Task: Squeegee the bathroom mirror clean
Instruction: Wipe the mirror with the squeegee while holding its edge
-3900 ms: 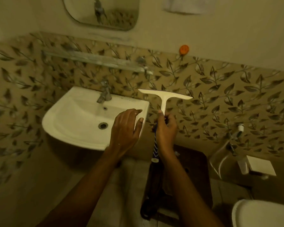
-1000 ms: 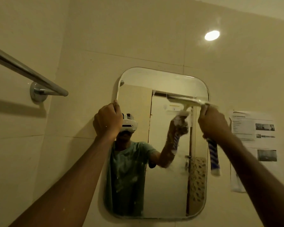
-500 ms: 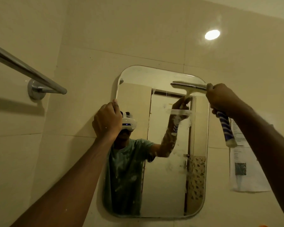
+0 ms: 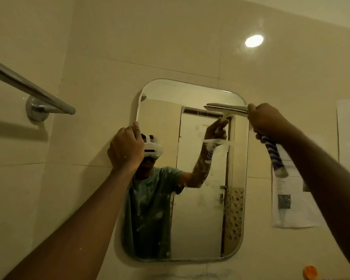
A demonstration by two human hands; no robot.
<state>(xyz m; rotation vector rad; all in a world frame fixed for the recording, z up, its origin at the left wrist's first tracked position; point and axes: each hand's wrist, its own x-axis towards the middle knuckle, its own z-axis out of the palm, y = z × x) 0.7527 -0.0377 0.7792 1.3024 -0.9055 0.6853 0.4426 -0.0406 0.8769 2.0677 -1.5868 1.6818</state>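
Note:
A rounded rectangular mirror point(image 4: 198, 219) hangs on the cream tiled wall, with white foamy smears across its glass. My right hand point(image 4: 266, 123) grips a squeegee point(image 4: 225, 108) whose white blade lies flat against the mirror's upper right part. Its blue-and-white striped handle point(image 4: 274, 156) hangs below my fist. My left hand point(image 4: 125, 148) holds the mirror's left edge at about mid-height, fingers curled over the rim.
A chrome towel rail point(image 4: 28, 89) juts from the wall at upper left. Paper notices point(image 4: 293, 199) are stuck to the wall right of the mirror. An orange round object point(image 4: 310, 272) sits at lower right. A ceiling light reflection point(image 4: 254, 40) glows above.
Earlier I stood over the sink with the squeegee; now I face the mirror. In the last second the blade rose toward the mirror's top right. My left hand stays on the left edge.

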